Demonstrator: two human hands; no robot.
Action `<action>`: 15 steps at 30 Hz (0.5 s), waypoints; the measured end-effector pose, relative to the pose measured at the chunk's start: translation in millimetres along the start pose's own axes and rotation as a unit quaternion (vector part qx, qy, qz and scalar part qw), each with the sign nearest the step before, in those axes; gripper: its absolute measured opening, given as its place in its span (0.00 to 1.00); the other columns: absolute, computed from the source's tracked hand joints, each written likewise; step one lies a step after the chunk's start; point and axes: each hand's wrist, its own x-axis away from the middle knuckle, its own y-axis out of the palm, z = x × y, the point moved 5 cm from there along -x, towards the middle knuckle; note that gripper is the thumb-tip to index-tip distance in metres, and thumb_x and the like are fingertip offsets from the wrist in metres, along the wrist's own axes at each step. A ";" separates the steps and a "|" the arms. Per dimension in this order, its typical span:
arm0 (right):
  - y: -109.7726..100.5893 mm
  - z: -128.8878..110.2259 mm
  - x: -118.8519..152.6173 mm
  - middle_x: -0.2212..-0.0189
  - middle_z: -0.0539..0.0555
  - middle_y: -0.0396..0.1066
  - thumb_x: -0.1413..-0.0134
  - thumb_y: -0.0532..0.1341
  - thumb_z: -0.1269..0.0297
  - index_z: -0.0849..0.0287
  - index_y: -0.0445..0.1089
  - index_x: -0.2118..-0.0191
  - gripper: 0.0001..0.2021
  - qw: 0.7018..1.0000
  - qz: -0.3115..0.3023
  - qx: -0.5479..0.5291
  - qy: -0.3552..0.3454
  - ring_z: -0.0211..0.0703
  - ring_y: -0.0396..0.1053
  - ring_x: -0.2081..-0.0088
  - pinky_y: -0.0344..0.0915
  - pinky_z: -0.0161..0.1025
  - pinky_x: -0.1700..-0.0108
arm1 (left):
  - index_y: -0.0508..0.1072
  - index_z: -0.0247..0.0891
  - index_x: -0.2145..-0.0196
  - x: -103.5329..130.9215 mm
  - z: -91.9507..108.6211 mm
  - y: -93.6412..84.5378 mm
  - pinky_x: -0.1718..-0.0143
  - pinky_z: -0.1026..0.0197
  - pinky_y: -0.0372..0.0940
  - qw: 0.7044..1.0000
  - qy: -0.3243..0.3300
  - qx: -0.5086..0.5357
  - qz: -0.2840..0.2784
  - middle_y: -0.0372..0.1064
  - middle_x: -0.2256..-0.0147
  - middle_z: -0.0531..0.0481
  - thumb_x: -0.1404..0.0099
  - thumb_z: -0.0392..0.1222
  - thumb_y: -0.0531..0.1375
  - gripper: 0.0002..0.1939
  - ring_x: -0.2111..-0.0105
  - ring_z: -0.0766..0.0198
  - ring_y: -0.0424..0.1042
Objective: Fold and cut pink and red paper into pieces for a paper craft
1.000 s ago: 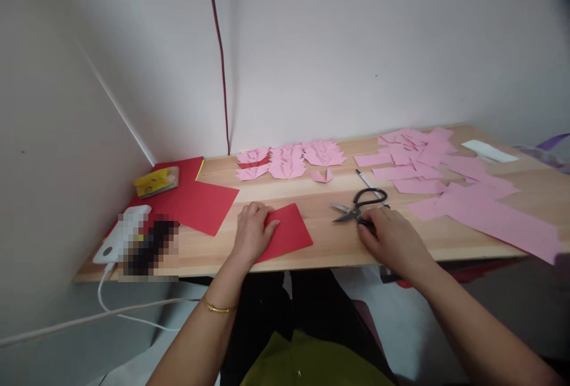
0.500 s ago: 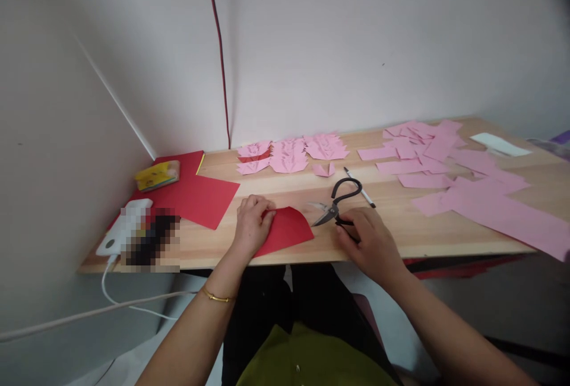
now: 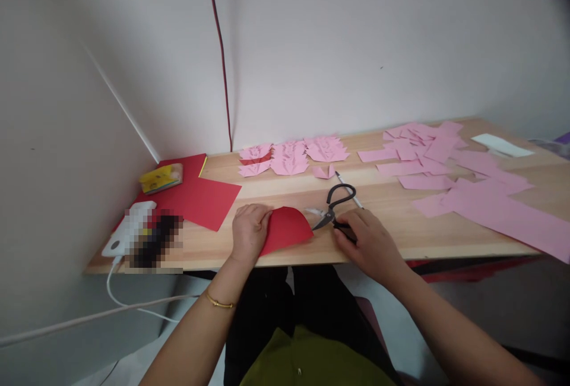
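My left hand [image 3: 250, 231] is closed on the left edge of a red sheet of paper [image 3: 287, 230], which has a rounded outline on its upper right side. The paper is at the front edge of the wooden table. My right hand [image 3: 367, 242] grips one black handle of a pair of scissors [image 3: 332, 214]. Their blades are spread and point left, with the lower tip at the paper's right corner. The other handle loop stands free above my fingers. Just behind the scissors lies a thin white pen [image 3: 350, 189], partly hidden by them.
Folded pink paper pieces [image 3: 289, 157] lie in rows near the wall. Pink strips and scraps [image 3: 418, 151] cover the right side, beside a white strip [image 3: 503, 145]. Red sheets [image 3: 205, 202], a yellow packet [image 3: 161, 179] and a white power bank [image 3: 127, 231] with a cable are at left.
The scissors have shifted slightly left and down, and their lower blade tip is now closer against the paper's right corner. The left hand still holds the paper. The view has moved a little.
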 end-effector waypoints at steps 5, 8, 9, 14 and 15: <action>0.2 7.6 -7.7 0.64 0.56 0.68 0.45 0.56 0.66 0.59 0.65 0.63 0.05 0.999 -0.033 -0.020 0.029 0.48 0.64 0.61 0.61 0.43 0.59 | 0.74 0.39 0.69 1.4 2.2 1.0 0.64 0.59 0.62 0.998 0.006 -0.057 -0.006 0.75 0.69 0.50 0.36 0.37 0.57 0.06 0.68 0.62 0.71; -0.2 8.3 -10.0 0.64 0.57 0.68 0.45 0.56 0.65 0.59 0.65 0.63 0.05 0.999 -0.030 -0.021 0.032 0.48 0.64 0.61 0.61 0.43 0.59 | 0.74 0.39 0.68 1.5 2.9 1.4 0.64 0.60 0.62 0.997 0.003 -0.072 -0.008 0.75 0.66 0.50 0.36 0.37 0.57 0.06 0.67 0.62 0.71; 0.0 7.3 -9.9 0.65 0.57 0.68 0.46 0.56 0.65 0.60 0.65 0.63 0.05 0.999 -0.031 -0.015 0.031 0.48 0.64 0.61 0.61 0.43 0.59 | 0.74 0.39 0.67 1.6 3.3 1.5 0.64 0.60 0.62 0.997 0.002 -0.075 -0.008 0.75 0.65 0.49 0.36 0.37 0.57 0.06 0.66 0.62 0.71; -1.7 3.0 -9.1 0.64 0.57 0.69 0.43 0.55 0.61 0.59 0.68 0.65 0.08 0.998 -0.061 0.027 0.013 0.49 0.65 0.61 0.60 0.44 0.59 | 0.73 0.39 0.65 0.9 6.2 1.9 0.62 0.59 0.62 0.997 -0.001 -0.079 -0.026 0.74 0.65 0.48 0.34 0.37 0.55 0.07 0.63 0.61 0.70; -3.8 4.6 -10.8 0.65 0.57 0.69 0.41 0.54 0.60 0.58 0.69 0.66 0.10 0.998 -0.065 0.026 0.010 0.48 0.65 0.61 0.60 0.43 0.59 | 0.73 0.39 0.65 0.7 6.6 1.8 0.62 0.59 0.62 0.997 -0.002 -0.075 -0.030 0.73 0.65 0.48 0.34 0.36 0.54 0.08 0.63 0.61 0.70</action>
